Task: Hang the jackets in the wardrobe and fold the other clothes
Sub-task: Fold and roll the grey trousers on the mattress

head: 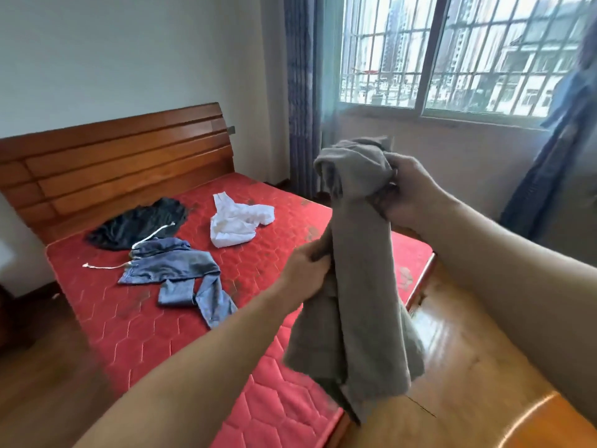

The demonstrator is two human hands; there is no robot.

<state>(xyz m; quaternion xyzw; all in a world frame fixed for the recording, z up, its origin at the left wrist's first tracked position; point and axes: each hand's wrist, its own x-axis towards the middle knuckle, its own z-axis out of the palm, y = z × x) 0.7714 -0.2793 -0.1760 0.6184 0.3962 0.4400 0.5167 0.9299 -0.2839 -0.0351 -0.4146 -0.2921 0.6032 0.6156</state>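
I hold a grey-brown garment (358, 286) up in the air over the bed's right side. My right hand (410, 192) grips its bunched top, and my left hand (307, 270) grips its left edge lower down. The rest of the cloth hangs loose below both hands. On the red mattress (155, 321) lie blue drawstring trousers (181, 273), a crumpled white garment (235, 223) and a black garment (139, 223) near the headboard.
A wooden headboard (113, 163) stands at the far end of the bed. Blue curtains (302, 92) flank a barred window (452, 50). A dark garment (555, 150) hangs at the right edge. Wooden floor (458, 367) runs along the bed's right side.
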